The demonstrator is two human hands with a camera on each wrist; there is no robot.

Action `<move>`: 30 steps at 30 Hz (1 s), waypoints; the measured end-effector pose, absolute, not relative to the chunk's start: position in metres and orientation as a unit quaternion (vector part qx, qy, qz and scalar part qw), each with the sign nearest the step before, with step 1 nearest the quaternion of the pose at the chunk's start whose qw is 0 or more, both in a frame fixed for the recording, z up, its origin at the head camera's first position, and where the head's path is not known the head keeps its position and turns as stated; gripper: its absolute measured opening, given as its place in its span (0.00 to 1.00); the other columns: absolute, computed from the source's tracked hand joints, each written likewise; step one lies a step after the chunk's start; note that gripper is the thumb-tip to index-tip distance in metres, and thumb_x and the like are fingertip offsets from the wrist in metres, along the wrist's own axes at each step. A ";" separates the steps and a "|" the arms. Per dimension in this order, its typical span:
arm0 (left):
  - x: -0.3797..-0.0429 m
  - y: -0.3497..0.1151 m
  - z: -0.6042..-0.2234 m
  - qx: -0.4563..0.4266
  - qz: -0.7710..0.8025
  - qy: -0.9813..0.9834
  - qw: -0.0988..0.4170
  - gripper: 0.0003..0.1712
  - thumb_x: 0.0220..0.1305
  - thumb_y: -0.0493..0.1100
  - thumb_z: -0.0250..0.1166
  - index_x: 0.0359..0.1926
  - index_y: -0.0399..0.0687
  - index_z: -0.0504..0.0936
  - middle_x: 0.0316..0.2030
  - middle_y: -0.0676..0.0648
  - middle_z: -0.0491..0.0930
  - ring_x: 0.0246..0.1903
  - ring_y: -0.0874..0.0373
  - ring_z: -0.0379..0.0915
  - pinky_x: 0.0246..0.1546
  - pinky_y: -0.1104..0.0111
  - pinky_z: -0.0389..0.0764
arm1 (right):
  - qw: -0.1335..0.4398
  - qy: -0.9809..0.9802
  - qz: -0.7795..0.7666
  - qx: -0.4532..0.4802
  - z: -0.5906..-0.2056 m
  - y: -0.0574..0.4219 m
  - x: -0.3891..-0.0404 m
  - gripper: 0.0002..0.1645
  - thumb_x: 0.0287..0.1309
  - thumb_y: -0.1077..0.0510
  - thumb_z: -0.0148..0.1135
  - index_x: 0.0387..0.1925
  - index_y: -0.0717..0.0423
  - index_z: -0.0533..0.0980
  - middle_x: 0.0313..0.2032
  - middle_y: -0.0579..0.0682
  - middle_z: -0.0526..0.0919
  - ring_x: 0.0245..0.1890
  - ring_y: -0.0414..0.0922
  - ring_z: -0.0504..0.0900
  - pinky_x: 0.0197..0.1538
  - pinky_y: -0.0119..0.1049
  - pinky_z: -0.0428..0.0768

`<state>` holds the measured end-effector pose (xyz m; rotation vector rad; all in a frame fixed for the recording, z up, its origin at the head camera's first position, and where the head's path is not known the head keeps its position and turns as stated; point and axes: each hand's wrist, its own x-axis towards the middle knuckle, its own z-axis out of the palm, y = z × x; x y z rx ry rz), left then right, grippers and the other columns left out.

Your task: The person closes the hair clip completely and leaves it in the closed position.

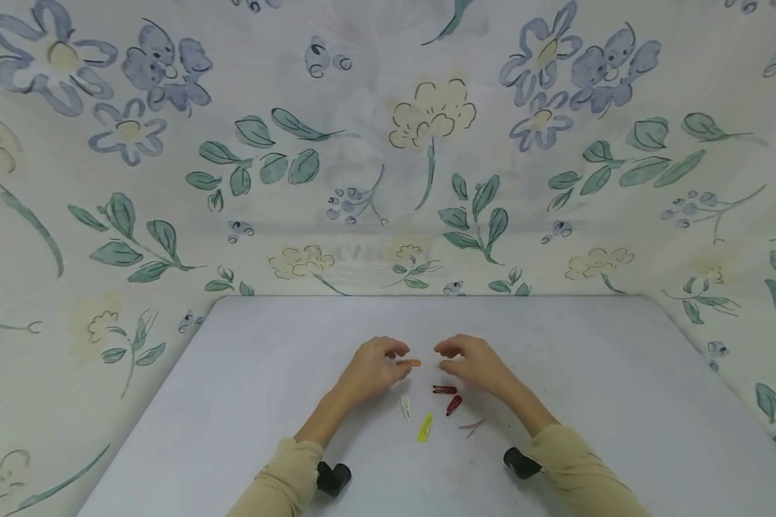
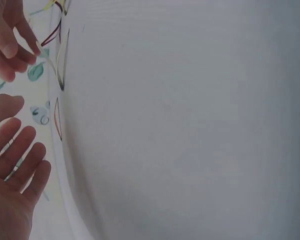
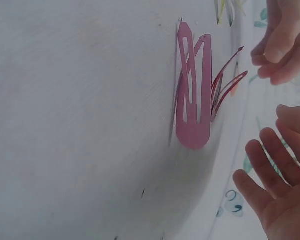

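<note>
Several snap hair clips lie on the white table between my hands. My left hand [image 1: 373, 368] is by an orange hair clip [image 1: 415, 362], its thumb and fingers apart around it; the left wrist view shows the clip on the table, apart from the hand. My right hand [image 1: 478, 365] hovers with spread, relaxed fingers and holds nothing. Nearer the body lie a white hair clip [image 1: 406, 408], a yellow hair clip [image 1: 425, 428] and two dark red hair clips [image 1: 445, 390]. A pink hair clip [image 3: 200, 134] shows large in the right wrist view, its prongs splayed.
The table [image 1: 265, 359] has its far edge against a floral cloth [image 1: 362, 143] that also rises at both sides. A black wrist device [image 1: 333, 479] sits by the left sleeve, another black device [image 1: 521, 463] by the right sleeve.
</note>
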<state>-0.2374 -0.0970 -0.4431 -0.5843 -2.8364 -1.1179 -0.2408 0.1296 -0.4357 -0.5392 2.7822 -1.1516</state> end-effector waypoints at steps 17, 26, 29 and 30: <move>-0.220 -0.084 -0.434 -0.245 -0.377 -0.893 -0.018 0.22 0.58 0.47 0.70 0.52 0.45 0.83 0.46 0.51 0.82 0.50 0.53 0.76 0.51 0.57 0.78 | 0.043 0.897 -0.376 -0.229 -0.428 0.161 -0.219 0.17 0.61 0.62 0.64 0.52 0.60 0.79 0.49 0.54 0.84 0.51 0.52 0.80 0.57 0.54 0.77; -0.206 -0.075 -0.431 -0.274 -0.383 -0.882 -0.031 0.21 0.58 0.46 0.70 0.52 0.45 0.83 0.48 0.50 0.83 0.50 0.55 0.75 0.51 0.61 0.78 | 0.045 0.900 -0.372 -0.224 -0.435 0.177 -0.206 0.16 0.61 0.62 0.65 0.50 0.59 0.80 0.47 0.52 0.84 0.49 0.50 0.81 0.58 0.54 0.77; -0.201 -0.072 -0.430 -0.279 -0.382 -0.880 -0.042 0.21 0.59 0.47 0.70 0.52 0.45 0.83 0.48 0.50 0.82 0.50 0.56 0.74 0.50 0.62 0.77 | 0.052 0.899 -0.374 -0.222 -0.436 0.181 -0.201 0.16 0.60 0.62 0.65 0.50 0.58 0.80 0.46 0.50 0.84 0.48 0.48 0.81 0.58 0.54 0.77; -0.199 -0.071 -0.430 -0.282 -0.382 -0.879 -0.044 0.21 0.59 0.47 0.69 0.52 0.46 0.83 0.48 0.50 0.82 0.49 0.56 0.74 0.50 0.62 0.77 | 0.055 0.899 -0.374 -0.222 -0.436 0.182 -0.199 0.15 0.60 0.62 0.65 0.50 0.58 0.80 0.45 0.50 0.84 0.48 0.48 0.81 0.58 0.54 0.77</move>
